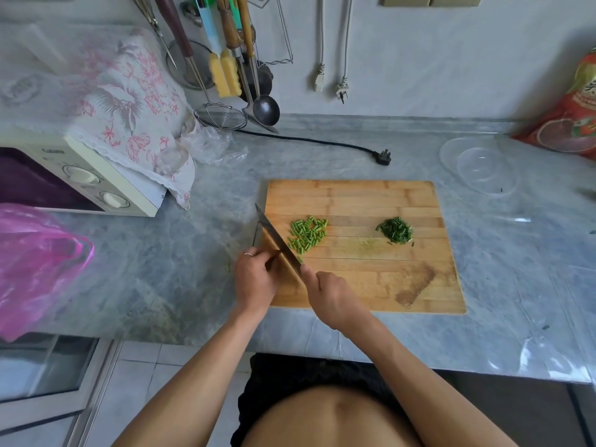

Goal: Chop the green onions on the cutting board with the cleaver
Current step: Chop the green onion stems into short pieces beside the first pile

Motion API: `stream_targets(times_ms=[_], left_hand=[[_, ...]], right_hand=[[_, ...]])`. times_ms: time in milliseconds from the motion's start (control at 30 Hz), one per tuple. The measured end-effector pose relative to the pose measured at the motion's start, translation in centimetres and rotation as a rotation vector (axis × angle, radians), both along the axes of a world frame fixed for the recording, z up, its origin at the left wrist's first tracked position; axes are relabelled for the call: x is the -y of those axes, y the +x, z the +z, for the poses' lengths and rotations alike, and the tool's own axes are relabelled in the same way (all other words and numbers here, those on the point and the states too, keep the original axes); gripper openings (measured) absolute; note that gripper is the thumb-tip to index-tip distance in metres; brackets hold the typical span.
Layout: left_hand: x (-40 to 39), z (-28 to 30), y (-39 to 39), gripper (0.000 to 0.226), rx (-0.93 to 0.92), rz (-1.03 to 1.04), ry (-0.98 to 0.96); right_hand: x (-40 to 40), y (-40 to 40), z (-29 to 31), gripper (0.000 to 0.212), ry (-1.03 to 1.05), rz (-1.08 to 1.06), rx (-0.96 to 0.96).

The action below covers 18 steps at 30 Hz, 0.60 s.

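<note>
Both forearms reached in from the desk's near edge to the cutting board [371, 201]. At the board's near left part, the right hand [332, 298] had its grip curled round the handle of the cleaver [277, 240], whose blade ran diagonally away toward the board's left edge, tilted with its edge down. The left hand [254, 279], a ring on one finger, lay against the blade's left side with fingers curled; whether that grip pinched anything beneath could not be told. Just right of the blade, at the board's left middle, lay a heap of pale green onion pieces [308, 233]. A smaller, darker heap of finely cut greens [395, 230] sat apart, toward the board's right side. Beyond the board's far right corner stood a clear bowl [480, 169].
</note>
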State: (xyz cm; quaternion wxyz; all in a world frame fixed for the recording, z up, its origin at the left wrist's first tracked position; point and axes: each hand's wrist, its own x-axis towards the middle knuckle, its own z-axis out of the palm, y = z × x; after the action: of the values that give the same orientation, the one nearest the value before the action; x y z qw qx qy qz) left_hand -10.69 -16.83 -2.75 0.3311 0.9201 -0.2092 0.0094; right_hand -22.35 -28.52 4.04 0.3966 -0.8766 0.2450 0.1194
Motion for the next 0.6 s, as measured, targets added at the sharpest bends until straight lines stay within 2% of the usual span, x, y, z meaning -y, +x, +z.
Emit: stream_targets(times_ms=[100,233,300,367,400,467,533,600], left_hand=[[0.1,-0.1,-0.1,0.010,-0.019,0.035,-0.031],[0.4,-0.1,0.0,0.013,-0.070,0.089,-0.112],[0.5,-0.2,0.1,0.017,-0.076,0.103,-0.129],[0.6,-0.5,0.1,0.023,-0.068,0.100,-0.122],[0.5,-0.7,0.0,0.026,-0.060,0.100,-0.111],[0.6,-0.8,-0.1,0.029,-0.048,0.115,-0.090],[0.8,-0.6,-0.2,0.028,-0.035,0.130,-0.077],[0.9,-0.4,-0.6,0.028,-0.040,0.145,-0.066]], right_hand=[[-0.2,0.0,-0.3,0.059,-0.030,0.039,0.008],[-0.5,0.0,-0.1,0.091,0.006,0.036,0.008],[-0.8,0.1,-0.6,0.086,-0.021,0.008,0.017],[-0.4,0.0,-0.6,0.070,-0.206,0.049,0.090],[0.1,0.6,0.4,0.059,-0.040,-0.039,0.039],[-0.3,0.3,-2.9,0.044,-0.338,0.065,0.186],[-0.4,0.5,-4.1,0.040,-0.583,0.129,0.314],[-0.7,1.4,-3.2,0.041,-0.475,0.164,0.323]])
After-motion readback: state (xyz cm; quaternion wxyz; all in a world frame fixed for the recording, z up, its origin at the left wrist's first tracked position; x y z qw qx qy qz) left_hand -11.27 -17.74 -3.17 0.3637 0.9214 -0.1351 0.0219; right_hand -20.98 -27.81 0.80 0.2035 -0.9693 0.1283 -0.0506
